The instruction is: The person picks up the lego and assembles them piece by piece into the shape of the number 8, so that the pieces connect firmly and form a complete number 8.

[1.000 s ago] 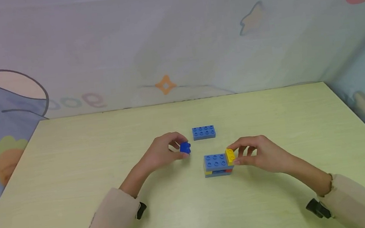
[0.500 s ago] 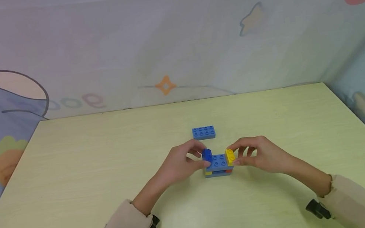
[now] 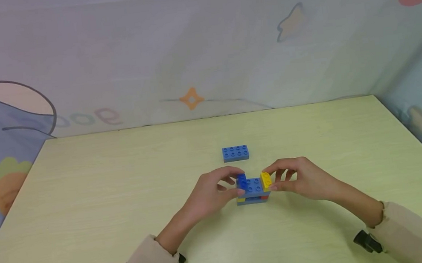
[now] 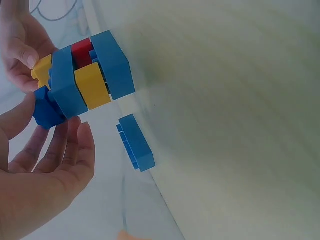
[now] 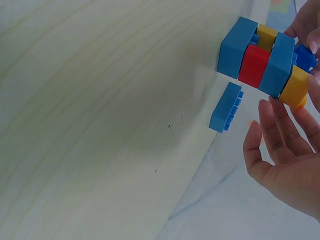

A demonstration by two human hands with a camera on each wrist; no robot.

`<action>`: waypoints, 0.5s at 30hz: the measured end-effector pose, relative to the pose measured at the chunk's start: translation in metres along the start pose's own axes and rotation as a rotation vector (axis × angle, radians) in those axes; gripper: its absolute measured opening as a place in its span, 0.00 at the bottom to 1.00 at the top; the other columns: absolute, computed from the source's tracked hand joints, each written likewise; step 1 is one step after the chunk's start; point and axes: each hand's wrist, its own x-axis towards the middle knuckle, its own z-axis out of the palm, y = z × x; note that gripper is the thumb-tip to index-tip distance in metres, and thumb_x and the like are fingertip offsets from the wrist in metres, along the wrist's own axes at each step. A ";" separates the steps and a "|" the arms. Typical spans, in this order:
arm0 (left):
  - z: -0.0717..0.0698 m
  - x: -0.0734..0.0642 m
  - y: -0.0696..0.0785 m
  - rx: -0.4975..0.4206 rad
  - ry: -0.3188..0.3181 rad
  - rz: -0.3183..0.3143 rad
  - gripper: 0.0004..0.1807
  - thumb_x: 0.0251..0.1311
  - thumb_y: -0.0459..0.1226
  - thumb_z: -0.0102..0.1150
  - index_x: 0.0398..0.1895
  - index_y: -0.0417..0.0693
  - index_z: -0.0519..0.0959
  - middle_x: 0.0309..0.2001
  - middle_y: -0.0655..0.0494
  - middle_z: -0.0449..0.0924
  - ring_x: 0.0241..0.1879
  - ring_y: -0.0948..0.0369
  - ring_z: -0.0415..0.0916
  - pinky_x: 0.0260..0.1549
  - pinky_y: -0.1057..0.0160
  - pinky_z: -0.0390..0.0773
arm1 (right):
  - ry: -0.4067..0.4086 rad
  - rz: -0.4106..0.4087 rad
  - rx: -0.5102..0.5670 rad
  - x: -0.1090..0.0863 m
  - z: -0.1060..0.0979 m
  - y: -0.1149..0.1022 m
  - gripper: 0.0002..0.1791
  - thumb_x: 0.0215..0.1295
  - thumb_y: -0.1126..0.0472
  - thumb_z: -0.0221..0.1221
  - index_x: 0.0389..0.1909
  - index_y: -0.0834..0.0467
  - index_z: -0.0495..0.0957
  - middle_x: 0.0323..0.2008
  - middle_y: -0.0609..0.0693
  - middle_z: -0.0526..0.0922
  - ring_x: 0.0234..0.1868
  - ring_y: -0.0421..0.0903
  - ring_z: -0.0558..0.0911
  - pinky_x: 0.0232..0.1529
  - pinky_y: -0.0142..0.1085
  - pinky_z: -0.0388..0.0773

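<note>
A small stack of toy bricks stands on the table, two light blue bricks with a yellow brick and a red brick between them. My left hand pinches a small dark blue brick at the left end of the stack's top, thumb in front and fingers behind. On the right end of the top sits another small yellow brick, pinched by my right hand. Studs of the upper light blue brick show between the two small bricks.
Behind the stack, a separate light blue brick lies studs up on the pale wooden table. A printed cloth hangs along the table's back edge.
My left hand has moved right, bringing the dark blue brick from beside the stack onto its left end. My right hand has stayed at the yellow brick.
</note>
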 end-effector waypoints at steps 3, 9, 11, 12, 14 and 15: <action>0.000 -0.001 0.000 0.002 0.004 0.011 0.17 0.56 0.36 0.61 0.50 0.44 0.76 0.48 0.54 0.77 0.45 0.55 0.74 0.40 0.64 0.76 | 0.003 -0.006 0.001 0.000 0.000 0.000 0.16 0.53 0.65 0.64 0.45 0.62 0.79 0.37 0.47 0.81 0.35 0.41 0.76 0.35 0.34 0.75; 0.000 -0.001 0.002 0.005 0.009 -0.007 0.16 0.58 0.38 0.59 0.50 0.45 0.76 0.47 0.57 0.77 0.44 0.59 0.74 0.40 0.66 0.76 | 0.006 -0.020 0.000 0.000 0.000 0.001 0.16 0.53 0.65 0.64 0.45 0.62 0.78 0.37 0.47 0.81 0.34 0.41 0.76 0.34 0.34 0.75; 0.000 -0.001 0.002 0.006 0.010 -0.010 0.15 0.59 0.38 0.58 0.50 0.45 0.76 0.46 0.57 0.78 0.44 0.60 0.74 0.39 0.67 0.76 | 0.005 -0.018 -0.001 0.000 0.000 0.002 0.16 0.53 0.65 0.64 0.45 0.62 0.78 0.37 0.47 0.81 0.34 0.41 0.76 0.35 0.34 0.75; 0.000 -0.001 0.002 0.009 0.010 -0.008 0.15 0.59 0.37 0.58 0.49 0.45 0.76 0.46 0.57 0.78 0.44 0.61 0.74 0.39 0.67 0.76 | 0.005 -0.015 -0.002 0.000 0.000 0.002 0.16 0.53 0.65 0.64 0.45 0.62 0.78 0.37 0.47 0.81 0.35 0.42 0.76 0.35 0.34 0.75; 0.000 -0.001 0.003 0.010 0.008 -0.006 0.15 0.59 0.37 0.58 0.49 0.44 0.76 0.45 0.57 0.78 0.43 0.61 0.74 0.39 0.68 0.75 | 0.005 -0.011 -0.003 0.000 0.000 0.002 0.16 0.53 0.65 0.64 0.45 0.61 0.78 0.37 0.47 0.81 0.35 0.42 0.76 0.35 0.34 0.75; 0.000 -0.001 0.003 0.011 0.008 -0.006 0.15 0.59 0.36 0.58 0.49 0.44 0.76 0.45 0.57 0.78 0.43 0.61 0.74 0.39 0.68 0.75 | 0.005 -0.010 -0.003 0.000 0.000 0.002 0.16 0.53 0.65 0.64 0.45 0.61 0.78 0.37 0.47 0.81 0.35 0.42 0.76 0.35 0.34 0.75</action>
